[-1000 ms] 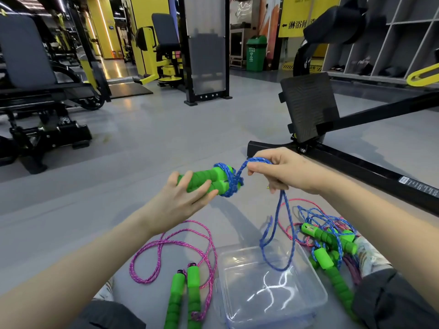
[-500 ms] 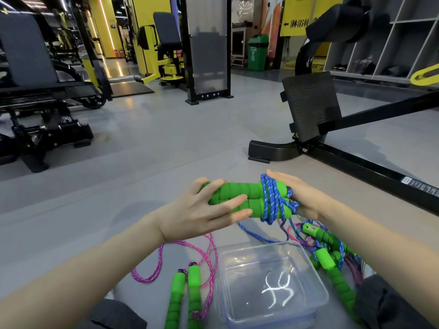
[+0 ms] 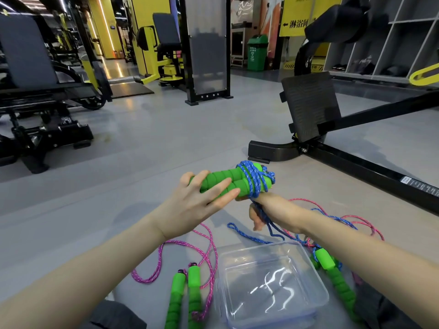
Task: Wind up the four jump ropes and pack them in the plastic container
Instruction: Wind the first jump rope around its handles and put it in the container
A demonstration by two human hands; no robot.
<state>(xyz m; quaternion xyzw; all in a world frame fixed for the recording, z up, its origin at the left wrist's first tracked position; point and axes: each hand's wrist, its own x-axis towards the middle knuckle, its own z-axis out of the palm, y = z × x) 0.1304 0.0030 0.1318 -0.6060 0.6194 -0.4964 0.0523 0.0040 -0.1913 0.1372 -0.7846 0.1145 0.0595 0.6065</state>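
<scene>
My left hand (image 3: pixel 194 205) grips two green foam handles (image 3: pixel 228 182) of a blue jump rope held side by side above the floor. Blue cord (image 3: pixel 255 181) is wound several times around their right end. My right hand (image 3: pixel 266 210) sits just below that end, shut on the blue cord, whose loose tail (image 3: pixel 247 233) trails down to the floor. A clear plastic container (image 3: pixel 316 269) stands empty below my hands. A pink rope (image 3: pixel 187 255) with green handles (image 3: pixel 185 295) lies left of it. More ropes (image 3: pixel 332 264), blue and pink, lie tangled to its right under my forearm.
I sit on a grey gym floor; my dark-trousered knees show at the bottom edge. A black bench frame (image 3: pixel 356 167) with a foot plate (image 3: pixel 311 105) stands close ahead on the right. Weight machines (image 3: pixel 42 110) stand to the left and behind.
My right hand has carried the blue cord around the handles, from above and right to underneath them. More turns now sit on the handles' end, and the hanging cord has shortened.
</scene>
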